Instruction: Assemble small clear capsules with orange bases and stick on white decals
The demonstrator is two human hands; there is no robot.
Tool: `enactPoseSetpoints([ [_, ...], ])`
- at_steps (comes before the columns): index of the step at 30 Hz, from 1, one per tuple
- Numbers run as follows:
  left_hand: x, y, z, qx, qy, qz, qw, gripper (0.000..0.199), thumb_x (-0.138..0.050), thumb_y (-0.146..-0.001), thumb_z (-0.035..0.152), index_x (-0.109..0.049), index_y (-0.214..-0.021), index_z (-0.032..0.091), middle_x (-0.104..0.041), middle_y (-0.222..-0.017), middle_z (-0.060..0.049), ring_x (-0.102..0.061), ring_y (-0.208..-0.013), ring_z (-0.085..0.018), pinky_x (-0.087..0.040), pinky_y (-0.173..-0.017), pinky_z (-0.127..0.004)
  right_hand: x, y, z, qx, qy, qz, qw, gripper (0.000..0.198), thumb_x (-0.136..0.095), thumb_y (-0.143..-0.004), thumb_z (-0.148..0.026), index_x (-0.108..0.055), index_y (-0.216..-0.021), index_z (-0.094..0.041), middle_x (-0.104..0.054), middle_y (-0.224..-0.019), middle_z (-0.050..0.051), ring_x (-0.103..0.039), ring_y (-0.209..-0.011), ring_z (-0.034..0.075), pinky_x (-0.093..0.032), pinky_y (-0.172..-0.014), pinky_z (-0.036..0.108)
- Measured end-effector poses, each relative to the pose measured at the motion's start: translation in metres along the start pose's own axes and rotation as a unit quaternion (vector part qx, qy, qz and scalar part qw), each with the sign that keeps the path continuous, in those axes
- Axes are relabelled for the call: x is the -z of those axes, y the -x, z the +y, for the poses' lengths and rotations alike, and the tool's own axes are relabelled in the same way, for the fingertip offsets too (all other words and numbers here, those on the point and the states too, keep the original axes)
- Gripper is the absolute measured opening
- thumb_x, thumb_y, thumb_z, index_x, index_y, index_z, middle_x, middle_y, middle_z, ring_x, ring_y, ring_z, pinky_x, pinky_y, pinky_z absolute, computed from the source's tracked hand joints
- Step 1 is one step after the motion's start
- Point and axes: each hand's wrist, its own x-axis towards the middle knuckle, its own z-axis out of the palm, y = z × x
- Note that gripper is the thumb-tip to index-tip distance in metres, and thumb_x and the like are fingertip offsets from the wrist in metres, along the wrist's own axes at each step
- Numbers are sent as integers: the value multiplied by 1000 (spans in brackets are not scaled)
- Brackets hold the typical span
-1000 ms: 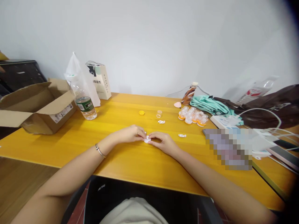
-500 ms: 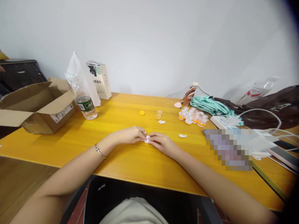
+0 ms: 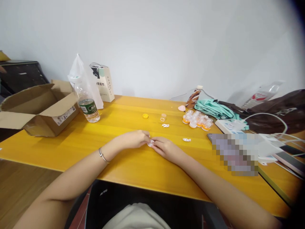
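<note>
At the yellow table (image 3: 133, 165), both nearly closed hands (image 3: 137, 139) (image 3: 168, 149) pinch a small white piece (image 3: 150, 144).

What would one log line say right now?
left hand: on small white piece | right hand: on same piece | beyond: yellow disc, clear cup

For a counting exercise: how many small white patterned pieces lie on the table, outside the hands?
2: one piece just in front of the clear container, the other piece further right. Others could be hidden.
</note>
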Motion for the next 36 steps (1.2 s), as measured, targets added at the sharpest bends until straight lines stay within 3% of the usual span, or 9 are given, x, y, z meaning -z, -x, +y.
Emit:
enactPoseSetpoints([
  [6,6,3,-27,116,-7,60,991,23,-50,-82,20,-61,-101,15,-59,-95,-8,-57,-82,-15,-43,-79,-25,2,1,2,-38,-26,6,999,18,-45,-86,-25,-62,-92,-19,-63,-104,9,-61,-94,18,-48,-85,32],
  [9,-4,-2,-34,120,37,67,990,25,-54,-80,23,-61,-102,15,-58,-96,-8,-57,-82,-14,-44,-78,-24,3,0,2,-42,-35,7,998,18,-47,-85,-24,-62,-92,-19,-64,-103,9,-61,-94,18,-48,-84,32],
  [12,-13,-8,-35,117,72,79,987,18,-54,-80,24,-65,-90,13,-60,-89,-7,-57,-79,-13,-44,-75,-22,2,-1,3,-42,-55,14,998,16,-48,-84,-25,-61,-92,-19,-66,-99,7,-62,-91,18,-48,-82,31],
  [17,-17,-12,-33,114,55,95,987,16,-54,-80,22,-67,-80,14,-61,-82,-5,-57,-73,-12,-44,-72,-22,0,-1,3,-92,-92,37,991,19,-56,-78,-30,-57,-94,-20,-66,-92,5,-62,-84,18,-49,-78,32],
  [21,-14,-10,-33,99,10,89,991,16,-53,-79,21,-67,-84,15,-63,-83,-5,-58,-73,-12,-43,-70,-21,-1,0,2,-113,-128,40,985,30,-58,-76,-29,-52,-104,-21,-64,-102,5,-61,-93,19,-48,-82,34],
  [27,-10,-9,-27,88,-46,73,992,17,-49,-78,15,-65,-84,14,-64,-79,-5,-58,-70,-12,-41,-64,-19,0,0,2,-118,-130,21,984,24,-53,-80,-27,-53,-103,-21,-63,-103,5,-60,-95,18,-47,-83,33],
  [36,-10,-4,-11,-35,65,52,996,15,-50,-82,23,-62,-87,14,-63,-83,-5,-57,-75,-10,-42,-70,-19,0,0,2,-102,-137,30,985,22,-54,-80,-27,-53,-100,-21,-64,-97,5,-61,-90,17,-48,-80,32],
])
